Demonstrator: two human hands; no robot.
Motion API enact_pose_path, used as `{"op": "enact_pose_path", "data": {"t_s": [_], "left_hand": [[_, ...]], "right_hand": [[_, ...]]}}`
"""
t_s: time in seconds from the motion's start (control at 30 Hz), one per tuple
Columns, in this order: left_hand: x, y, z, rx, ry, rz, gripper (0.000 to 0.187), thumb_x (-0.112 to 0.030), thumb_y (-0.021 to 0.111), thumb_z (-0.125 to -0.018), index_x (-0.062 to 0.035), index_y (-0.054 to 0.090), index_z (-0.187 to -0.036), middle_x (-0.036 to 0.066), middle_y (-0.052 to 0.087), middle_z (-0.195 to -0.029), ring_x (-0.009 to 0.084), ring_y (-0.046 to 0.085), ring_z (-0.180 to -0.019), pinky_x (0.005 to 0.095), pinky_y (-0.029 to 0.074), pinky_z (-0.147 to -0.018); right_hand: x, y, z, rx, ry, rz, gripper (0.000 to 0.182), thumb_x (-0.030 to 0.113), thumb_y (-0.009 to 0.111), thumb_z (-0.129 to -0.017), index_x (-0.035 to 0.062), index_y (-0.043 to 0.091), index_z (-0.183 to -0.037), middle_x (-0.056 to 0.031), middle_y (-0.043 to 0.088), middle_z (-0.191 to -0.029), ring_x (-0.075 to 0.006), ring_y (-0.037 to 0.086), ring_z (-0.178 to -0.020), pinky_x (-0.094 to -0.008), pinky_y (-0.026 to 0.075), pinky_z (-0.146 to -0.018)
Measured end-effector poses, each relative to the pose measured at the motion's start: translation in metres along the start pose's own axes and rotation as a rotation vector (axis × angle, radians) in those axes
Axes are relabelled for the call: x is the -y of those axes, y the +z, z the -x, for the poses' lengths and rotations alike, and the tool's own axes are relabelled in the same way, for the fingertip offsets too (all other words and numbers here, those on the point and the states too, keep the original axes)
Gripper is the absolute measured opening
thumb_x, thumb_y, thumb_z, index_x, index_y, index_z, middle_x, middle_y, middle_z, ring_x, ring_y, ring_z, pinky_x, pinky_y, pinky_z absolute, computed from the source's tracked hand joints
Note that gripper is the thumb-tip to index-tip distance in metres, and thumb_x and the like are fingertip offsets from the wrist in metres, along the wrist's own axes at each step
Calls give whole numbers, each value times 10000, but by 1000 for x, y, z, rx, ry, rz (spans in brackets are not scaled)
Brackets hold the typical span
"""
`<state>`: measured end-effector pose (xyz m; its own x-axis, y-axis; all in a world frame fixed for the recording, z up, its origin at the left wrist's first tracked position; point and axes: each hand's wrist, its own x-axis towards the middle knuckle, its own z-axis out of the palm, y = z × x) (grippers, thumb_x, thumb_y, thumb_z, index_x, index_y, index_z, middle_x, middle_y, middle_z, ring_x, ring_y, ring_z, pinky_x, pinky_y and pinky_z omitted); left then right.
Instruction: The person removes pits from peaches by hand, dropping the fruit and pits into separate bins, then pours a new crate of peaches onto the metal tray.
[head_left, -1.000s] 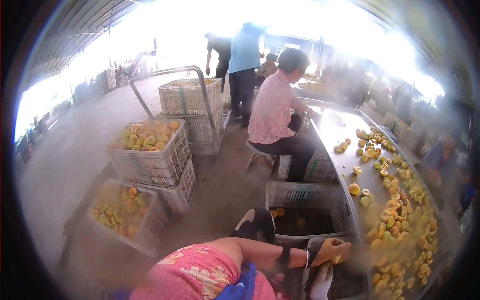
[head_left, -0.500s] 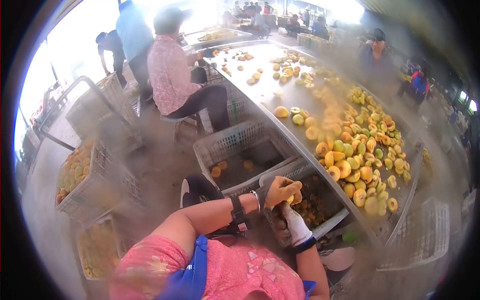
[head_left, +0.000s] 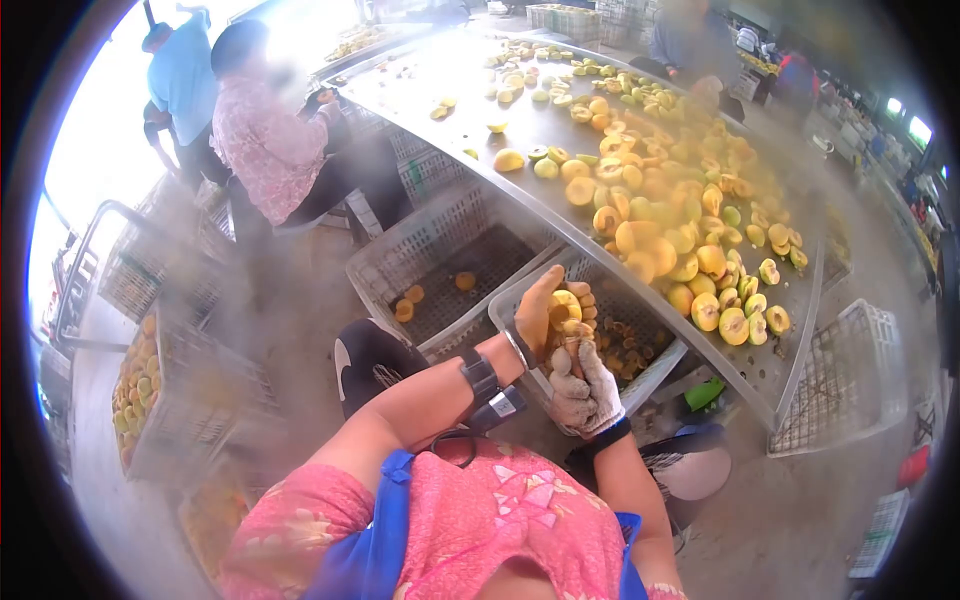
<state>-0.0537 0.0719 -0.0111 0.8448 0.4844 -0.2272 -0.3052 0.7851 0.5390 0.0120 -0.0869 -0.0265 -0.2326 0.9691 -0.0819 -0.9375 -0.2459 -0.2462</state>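
A: Along the right side, the long steel counter [head_left: 560, 215] ran away from the camera, loaded with whole and halved peaches [head_left: 690, 250]. Its near edge sat just above two plastic crates.

B: Crates?

A: Left crate [head_left: 400, 262] was nearly bare, a few fruit pieces on the floor of it. Right crate [head_left: 655, 372] held pits and scraps, directly under the hands. More full crates [head_left: 140, 375] stood off to the left, well apart.

B: Hands?

A: Left hand [head_left: 545, 315] was bare, fingers curled around a peach half [head_left: 563, 308], cut face up. Right hand [head_left: 582, 388] wore a white glove, closed against the underside of the fruit; couldn't tell if it held a tool.

B: Handling?

A: My read: light, soft flesh, wet cut face, so slippery. It would bruise if squeezed. Best held by the skin side, cupped, not pinched at the rim.

B: Room to move?

A: Tight. Crate wall and counter edge were both close to the knuckles. Open space was up and toward the body. A seated co-worker [head_left: 270, 150] worked further along the counter, well clear.
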Motion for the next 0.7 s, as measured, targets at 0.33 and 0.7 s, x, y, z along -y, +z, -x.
{"op": "enact_pose_path", "data": {"t_s": [0.33, 0.7], "left_hand": [[-125, -84, -25, -598, 948, -1234, 193, -161, 590, -958, -40, 726, -1023, 54, 712, -940, 116, 645, -848, 260, 523, -775], [-49, 15, -171, -440, 626, -2213, 424, -406, 538, -903, -131, 603, -1219, 138, 716, -1043, 344, 684, -951, 499, 480, -868]], "right_hand": [[4, -32, -1, -516, -451, -104, 401, 535, 495, -1002, 144, 580, -988, 47, 426, -631, -82, 337, -438, -247, 269, -373], [3, 9, -13, -592, -334, 62, 379, 493, 583, -972, 116, 585, -1002, 47, 389, -617, -67, 297, -443, -227, 242, -387]]}}
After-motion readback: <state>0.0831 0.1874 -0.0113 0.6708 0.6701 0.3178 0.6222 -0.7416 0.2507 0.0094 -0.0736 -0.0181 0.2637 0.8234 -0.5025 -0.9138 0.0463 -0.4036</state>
